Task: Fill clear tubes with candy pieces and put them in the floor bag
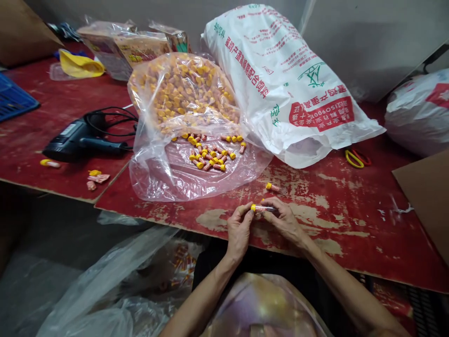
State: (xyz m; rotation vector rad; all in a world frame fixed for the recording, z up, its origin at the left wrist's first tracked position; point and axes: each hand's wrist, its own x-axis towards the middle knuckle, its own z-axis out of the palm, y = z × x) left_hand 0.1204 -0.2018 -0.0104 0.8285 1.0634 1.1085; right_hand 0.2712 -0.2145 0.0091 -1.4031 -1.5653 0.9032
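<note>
Over the front edge of the worn red table, my left hand (240, 230) pinches the yellow-capped end of a small tube (258, 208). Fingers of my right hand (285, 220) close on the tube's other, darker end, so it lies level between both hands. Just beyond them a yellow-capped tube (272, 187) rests on the table. Farther off, several similar tubes (210, 157) lie on the mouth of a clear plastic bag (157, 173), whose back part is filled with many more.
A dark heat gun (80, 138) with its cable lies left, near a blue crate (16, 98). A large white sack (280, 79) stands behind, with yellow-and-red scissors (355, 158) to its right. Cardboard (426, 196) juts in at the right.
</note>
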